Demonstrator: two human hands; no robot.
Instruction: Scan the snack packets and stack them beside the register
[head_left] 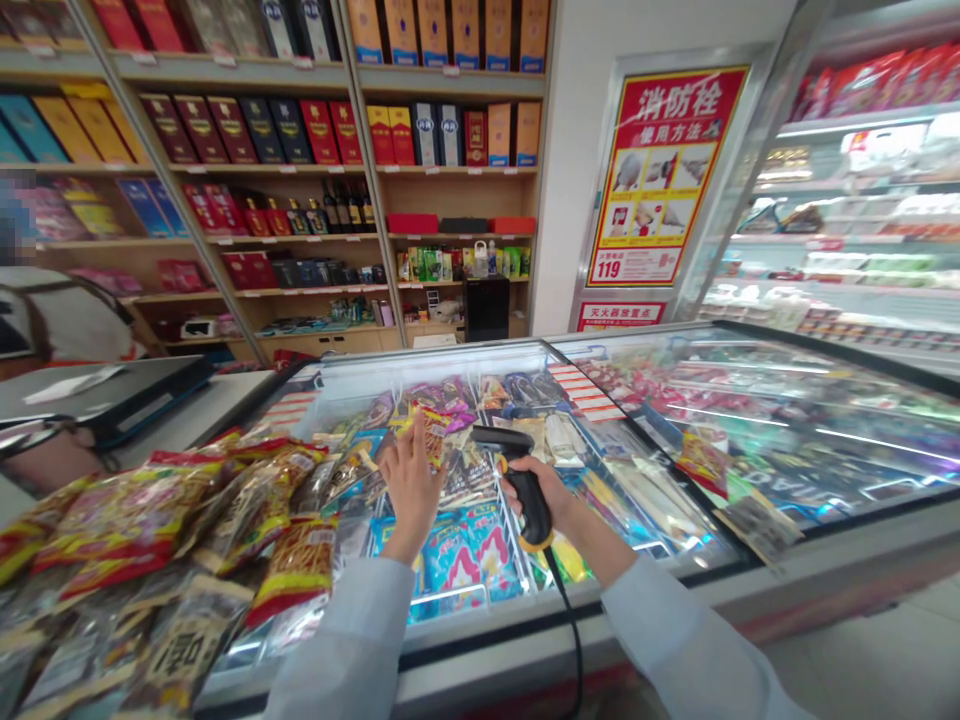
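Note:
A small red and yellow snack bag [436, 428] is held up in my left hand [411, 490], its printed side partly hidden by the fingers. In my right hand [534, 485] is a black and yellow barcode scanner [534, 500], gripped by its handle. The scanner's head points left toward the bag, a short gap apart. A dark cable [568, 610] hangs from the handle. Both hands are above the glass-topped chest freezer [517, 632], where blue packets [469, 560] show beneath.
Piled snack bags [135, 510] cover the freezer's left end. On its right half lie another snack bag [703, 462] and a flat packet [759, 525]. Boxed bottles fill the wooden shelves [262, 172] behind. At the far left stand a counter [232, 400] and another person [67, 310].

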